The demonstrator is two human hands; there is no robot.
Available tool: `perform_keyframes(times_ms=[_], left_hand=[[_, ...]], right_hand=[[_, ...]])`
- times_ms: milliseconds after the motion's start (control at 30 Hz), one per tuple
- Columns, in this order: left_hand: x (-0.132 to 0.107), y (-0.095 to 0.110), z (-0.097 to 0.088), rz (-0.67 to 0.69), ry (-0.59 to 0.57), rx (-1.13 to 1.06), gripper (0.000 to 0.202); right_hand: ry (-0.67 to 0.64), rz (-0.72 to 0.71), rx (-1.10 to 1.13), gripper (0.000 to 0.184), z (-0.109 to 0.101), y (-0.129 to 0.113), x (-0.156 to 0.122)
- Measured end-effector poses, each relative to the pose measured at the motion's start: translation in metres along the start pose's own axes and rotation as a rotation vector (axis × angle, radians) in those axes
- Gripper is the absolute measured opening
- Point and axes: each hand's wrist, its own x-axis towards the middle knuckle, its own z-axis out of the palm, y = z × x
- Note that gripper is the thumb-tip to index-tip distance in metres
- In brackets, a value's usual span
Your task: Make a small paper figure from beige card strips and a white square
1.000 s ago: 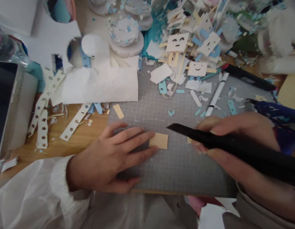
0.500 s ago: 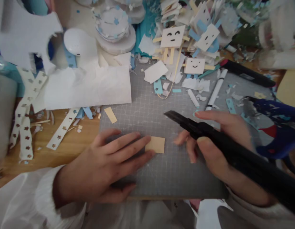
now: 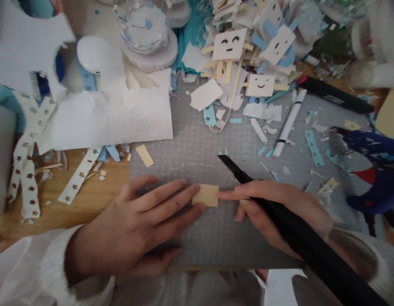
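A small tan rectangle of paper (image 3: 208, 196) lies on the grey gridded cutting mat (image 3: 184, 161). My left hand (image 3: 149, 216) rests flat with its fingers spread, two fingertips on the paper's left end. In my right hand (image 3: 280, 212) is a black utility knife (image 3: 286, 221), its dark blade out and pointing up and left over the mat. One fingertip of that hand touches the right edge of the paper. Beyond my left fingers lies a narrower tan strip (image 3: 144, 155).
Paper figures with drawn faces (image 3: 229, 44) and scraps crowd the back. A white marker (image 3: 290, 123) and a dark marker (image 3: 335, 94) lie right, near a blue tool (image 3: 369, 170). Star-punched strips (image 3: 27, 170) and a white paper sheet (image 3: 120, 119) lie left.
My right hand, with the utility knife, has come left and down to the paper's right edge. The knife now points more steeply away from me. My left hand stays in place.
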Motion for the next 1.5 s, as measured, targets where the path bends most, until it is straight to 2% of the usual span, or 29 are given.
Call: perform_keyframes(times_ms=[267, 567, 700, 867, 1067, 1200, 1400, 1500], left_hand=[[-0.0025, 0.0044, 0.0017, -0.044, 0.019, -0.062, 0.056], [-0.002, 0.0066, 0.0013, -0.08, -0.006, -0.088, 0.058], [-0.0014, 0.004, -0.0006, -0.043, -0.039, -0.073, 0.059], [-0.001, 0.001, -0.0018, 0.001, -0.022, -0.045, 0.057], [-0.0009, 0.0001, -0.0028, 0.001, -0.004, -0.03, 0.056], [-0.0008, 0.0005, -0.0052, -0.022, -0.02, -0.047, 0.056], [-0.0016, -0.0007, -0.0076, -0.028, -0.023, -0.118, 0.054], [-0.0027, -0.0021, -0.0076, -0.008, -0.024, -0.108, 0.053]], right_hand=[[0.015, 0.014, -0.025, 0.012, 0.0022, -0.0015, -0.0006], [0.039, -0.021, -0.021, 0.013, 0.0025, -0.0022, 0.0002], [0.041, -0.034, -0.038, 0.014, 0.0016, -0.0026, -0.0007], [0.035, -0.002, -0.005, 0.018, 0.004, 0.0016, -0.0068], [0.024, 0.004, 0.024, 0.025, 0.0037, 0.0031, -0.0057], [-0.005, 0.017, 0.054, 0.023, 0.0025, 0.0019, -0.0037], [0.069, 0.067, 0.079, 0.025, 0.0065, 0.0018, -0.0076], [0.048, 0.079, 0.103, 0.027, 0.0067, 0.0036, -0.0089]])
